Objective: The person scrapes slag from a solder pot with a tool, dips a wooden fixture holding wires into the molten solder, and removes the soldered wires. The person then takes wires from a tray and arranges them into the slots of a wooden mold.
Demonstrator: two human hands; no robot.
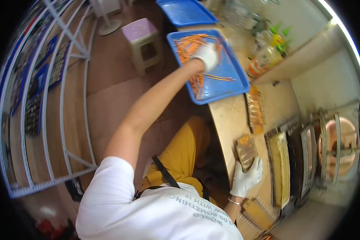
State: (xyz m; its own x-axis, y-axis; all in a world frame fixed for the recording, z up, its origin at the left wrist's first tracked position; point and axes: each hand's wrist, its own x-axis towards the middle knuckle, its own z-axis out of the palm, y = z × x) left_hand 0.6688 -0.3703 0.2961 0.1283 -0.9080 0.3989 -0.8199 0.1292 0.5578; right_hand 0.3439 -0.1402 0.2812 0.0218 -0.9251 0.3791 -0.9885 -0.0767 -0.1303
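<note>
Standing at 11 o'clock: a stool, off to the side of the action.
Orange sticks, 12 to 1 o'clock: heaped thick down the left side of the blue tray, a few apart on the right; plenty left, I'd judge.
Left hand, 1 o'clock: gloved, in among the sticks, and it's a blur! Fingers open or closed, I can't tell.
Right hand, between 4 and 5 o'clock: gloved, fingers gripping the near end of a ridged block.
Ridged block, 4 o'clock: held over the tabletop; no stick clearly set on it, so this one looks unfinished.
Longer block, 3 o'clock: lying beside the tray, orange-streaked; filled or merely stained, too unclear to call.
Toothed plate, 5 o'clock: lying by the right wrist, untouched.
</note>
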